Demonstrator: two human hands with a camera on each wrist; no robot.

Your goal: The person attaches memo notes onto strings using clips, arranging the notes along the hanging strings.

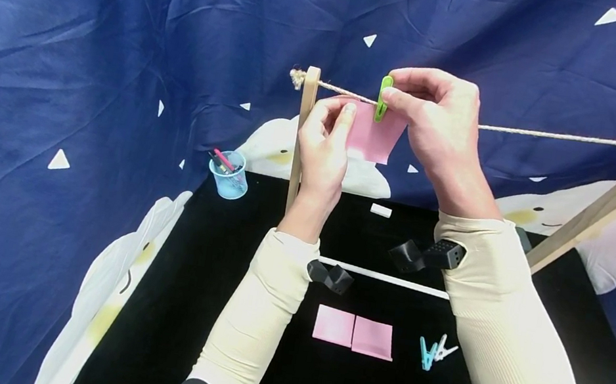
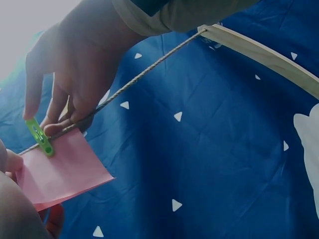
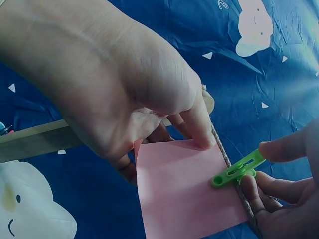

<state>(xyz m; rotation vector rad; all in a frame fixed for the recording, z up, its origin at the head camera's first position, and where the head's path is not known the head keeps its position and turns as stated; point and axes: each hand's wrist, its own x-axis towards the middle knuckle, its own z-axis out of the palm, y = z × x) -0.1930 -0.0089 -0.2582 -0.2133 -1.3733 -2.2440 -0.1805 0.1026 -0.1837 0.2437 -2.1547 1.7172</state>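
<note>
A pink sticky note [image 1: 369,136] hangs at the rope [image 1: 579,137], close to the left wooden post. My left hand [image 1: 323,148] pinches its upper left edge between thumb and fingers. With thumb and fingertips my right hand [image 1: 441,116] holds a green clothespin [image 1: 383,99], which sits across the rope and the note's top edge. In the right wrist view the clothespin [image 3: 239,169] overlaps both note [image 3: 184,184] and rope. The left wrist view shows the note [image 2: 70,169] below the rope, its lower edge slightly parted into two layers.
Two pink sticky notes [image 1: 372,338] lie side by side on the black table [image 1: 257,370]. Right of them are a blue clothespin [image 1: 427,354] and a white one [image 1: 444,349]. A blue pen cup [image 1: 231,184] stands at the back left, a white eraser-like block [image 1: 381,210] further right. Wooden posts [image 1: 611,204] carry the rope.
</note>
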